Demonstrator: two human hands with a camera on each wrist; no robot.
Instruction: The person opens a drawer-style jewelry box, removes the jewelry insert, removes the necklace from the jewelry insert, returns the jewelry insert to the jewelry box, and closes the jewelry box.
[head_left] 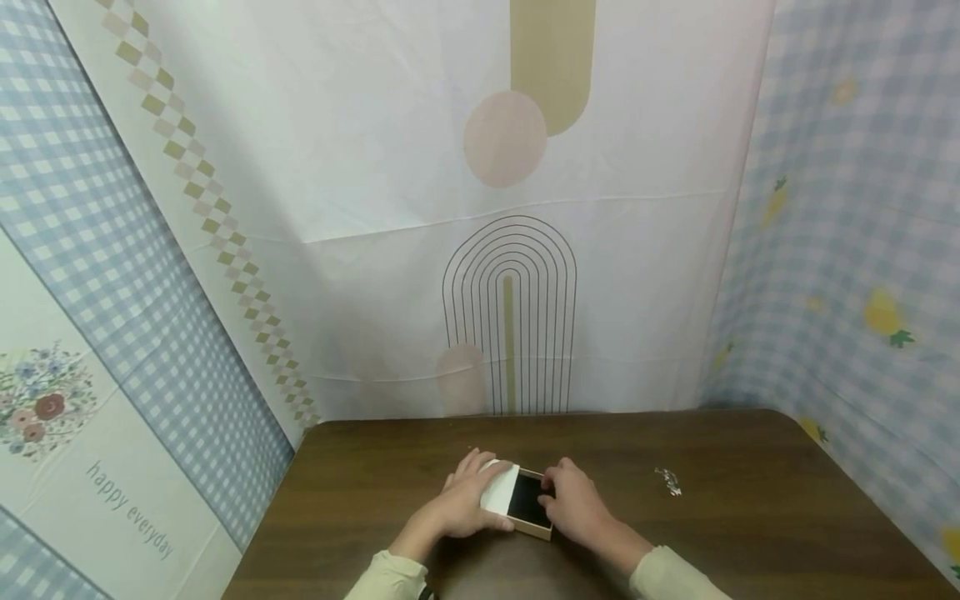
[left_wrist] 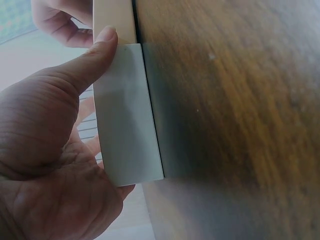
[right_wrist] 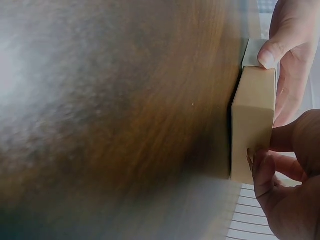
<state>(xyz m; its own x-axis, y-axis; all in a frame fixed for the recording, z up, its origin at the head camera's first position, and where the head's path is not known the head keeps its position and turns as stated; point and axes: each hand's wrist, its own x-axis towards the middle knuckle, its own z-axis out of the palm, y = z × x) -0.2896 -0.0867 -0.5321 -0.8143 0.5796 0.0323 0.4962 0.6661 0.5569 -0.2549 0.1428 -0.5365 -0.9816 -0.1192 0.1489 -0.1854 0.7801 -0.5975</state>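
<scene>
A small drawer-style box sits on the table, its white sleeve [head_left: 498,492] at the left and its tan cardboard tray [right_wrist: 252,117] sticking out to the right. Black lining [head_left: 527,500] shows inside the exposed tray. My left hand [head_left: 467,500] grips the sleeve, thumb along the near side and fingers over the top and far side. At the tray's right end, my right hand [head_left: 576,504] pinches the end wall, with a fingertip at the small notch [right_wrist: 249,157] in it. The sleeve hides the rest of the tray.
A small, shiny silvery piece [head_left: 668,482] lies on the brown wooden table [head_left: 360,475], right of the box. Behind the table hangs a white patterned curtain [head_left: 375,317], with blue checked cloth [head_left: 817,250] at the sides.
</scene>
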